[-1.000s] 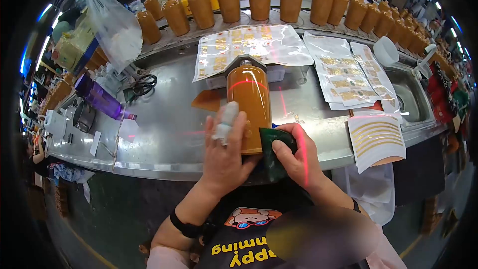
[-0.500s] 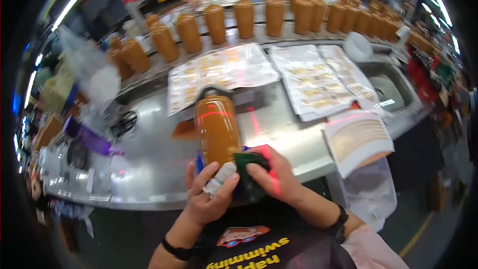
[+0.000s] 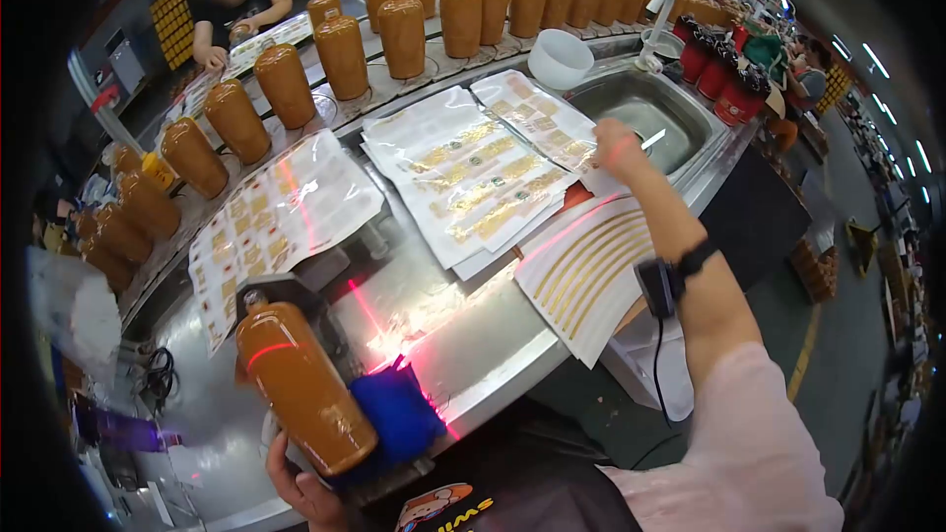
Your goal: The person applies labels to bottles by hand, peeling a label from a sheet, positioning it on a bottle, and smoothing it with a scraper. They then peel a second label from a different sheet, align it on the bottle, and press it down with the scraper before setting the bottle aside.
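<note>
A glossy brown bottle (image 3: 305,389) lies tilted on a stand over the metal counter, its neck pointing away from me. My left hand (image 3: 307,493) is closed at the bottle's base, its fingers along the left side and partly hidden. Beside the bottle a blue cloth (image 3: 397,414) covers part of the stand. Far out to the right, my right hand (image 3: 621,151) is curled at the edge of a printed sheet (image 3: 537,120) near the sink. What its fingers hold, if anything, cannot be made out. A sheet with curved gold bands (image 3: 586,281) lies below my right forearm.
More printed sheets (image 3: 463,177) (image 3: 286,222) cover the counter. A white bowl (image 3: 561,59) stands by the sink (image 3: 695,128) and its tap (image 3: 652,34). Brown bottles (image 3: 402,34) line the raised ledge behind. Another person (image 3: 236,10) works across it.
My right hand has left the bottle and reached right to the sheets; the dark green pad it held is out of sight. My left hand stays at the base. The view has turned right.
</note>
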`<action>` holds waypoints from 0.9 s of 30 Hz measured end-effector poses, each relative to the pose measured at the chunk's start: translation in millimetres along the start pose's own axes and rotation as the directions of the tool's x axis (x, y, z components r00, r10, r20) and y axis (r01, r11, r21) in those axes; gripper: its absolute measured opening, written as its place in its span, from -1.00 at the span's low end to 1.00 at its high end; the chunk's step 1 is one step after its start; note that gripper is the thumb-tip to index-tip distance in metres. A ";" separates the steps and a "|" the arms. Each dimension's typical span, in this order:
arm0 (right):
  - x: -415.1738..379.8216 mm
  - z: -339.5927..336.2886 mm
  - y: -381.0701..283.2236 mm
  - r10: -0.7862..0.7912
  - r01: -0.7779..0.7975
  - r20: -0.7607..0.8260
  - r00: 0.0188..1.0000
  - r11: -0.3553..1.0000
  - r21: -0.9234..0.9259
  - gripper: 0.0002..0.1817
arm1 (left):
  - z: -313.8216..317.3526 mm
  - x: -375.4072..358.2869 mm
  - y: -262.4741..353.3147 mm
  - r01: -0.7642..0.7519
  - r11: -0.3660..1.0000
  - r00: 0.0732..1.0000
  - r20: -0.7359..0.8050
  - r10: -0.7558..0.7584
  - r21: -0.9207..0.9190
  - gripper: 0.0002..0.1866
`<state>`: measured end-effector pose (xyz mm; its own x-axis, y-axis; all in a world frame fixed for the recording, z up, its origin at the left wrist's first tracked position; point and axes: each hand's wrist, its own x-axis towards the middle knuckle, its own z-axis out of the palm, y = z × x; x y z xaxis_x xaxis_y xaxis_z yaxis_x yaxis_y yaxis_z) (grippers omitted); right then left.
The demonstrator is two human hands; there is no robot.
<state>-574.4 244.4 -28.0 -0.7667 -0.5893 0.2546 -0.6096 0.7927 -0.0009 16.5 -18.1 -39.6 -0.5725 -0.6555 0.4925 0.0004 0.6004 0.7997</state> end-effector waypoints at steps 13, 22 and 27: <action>-23.0 -1.5 69.5 0.297 -0.375 0.233 0.926 0.798 0.471 -0.59 | -6.5 -9.3 -23.1 0.188 0.978 0.981 -0.035 -0.191 -0.092 -0.24; -31.2 -0.8 63.4 0.361 -0.346 0.081 0.929 0.774 0.530 -0.75 | -3.7 -8.9 -22.1 0.174 0.977 0.983 -0.036 -0.179 -0.125 -0.34; -33.7 1.9 57.1 0.211 -0.170 -0.366 0.907 0.975 0.141 -0.87 | -1.7 -2.7 -13.5 0.157 0.986 0.987 -0.023 -0.159 -0.058 -0.35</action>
<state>-583.7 309.2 -38.5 -0.7498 -0.3103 0.5843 -0.4930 0.8511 -0.1806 19.4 -25.2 -51.2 -0.5463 -0.7529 0.3670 -0.0421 0.4623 0.8857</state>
